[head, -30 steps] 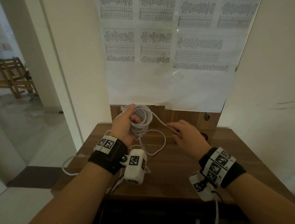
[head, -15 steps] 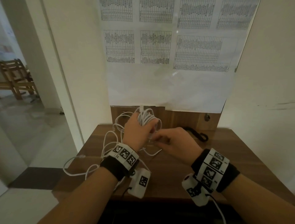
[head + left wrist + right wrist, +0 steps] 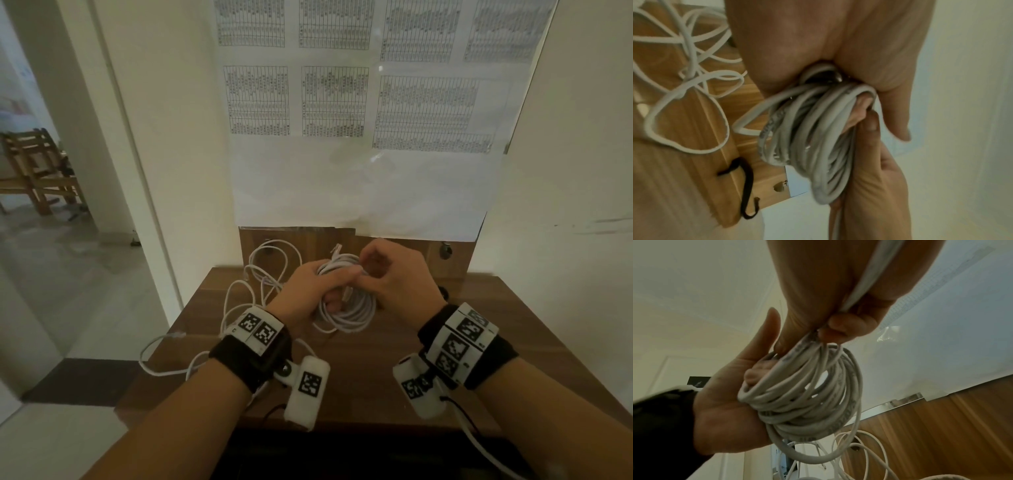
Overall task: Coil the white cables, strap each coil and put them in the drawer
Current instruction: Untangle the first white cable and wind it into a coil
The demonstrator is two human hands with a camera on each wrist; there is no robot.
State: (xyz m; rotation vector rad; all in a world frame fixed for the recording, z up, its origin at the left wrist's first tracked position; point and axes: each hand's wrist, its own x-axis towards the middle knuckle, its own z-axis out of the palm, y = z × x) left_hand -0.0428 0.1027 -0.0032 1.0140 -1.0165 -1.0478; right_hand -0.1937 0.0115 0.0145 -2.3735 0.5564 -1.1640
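Note:
A coil of white cable (image 3: 346,308) (image 3: 813,138) (image 3: 807,395) hangs over the wooden table, held by both hands. My left hand (image 3: 318,291) grips its left side with fingers curled through the loops. My right hand (image 3: 383,274) pinches the cable at the coil's top, thumb against fingers (image 3: 849,327). A clear plug (image 3: 337,248) sticks up behind the coil. A second white cable (image 3: 253,284) (image 3: 684,84) lies loose and tangled on the table's left side, trailing over the edge. A black strap (image 3: 747,190) lies on the table at the back right.
The brown wooden table (image 3: 479,342) stands against a wall with a raised wooden back panel (image 3: 394,246). Printed sheets (image 3: 342,102) under clear film hang above. To the left is an open doorway with a wooden chair (image 3: 37,168) beyond.
The right hand has come in from the table to the coil and now pinches it at the top. The coil has dropped lower and turned to hang toward me.

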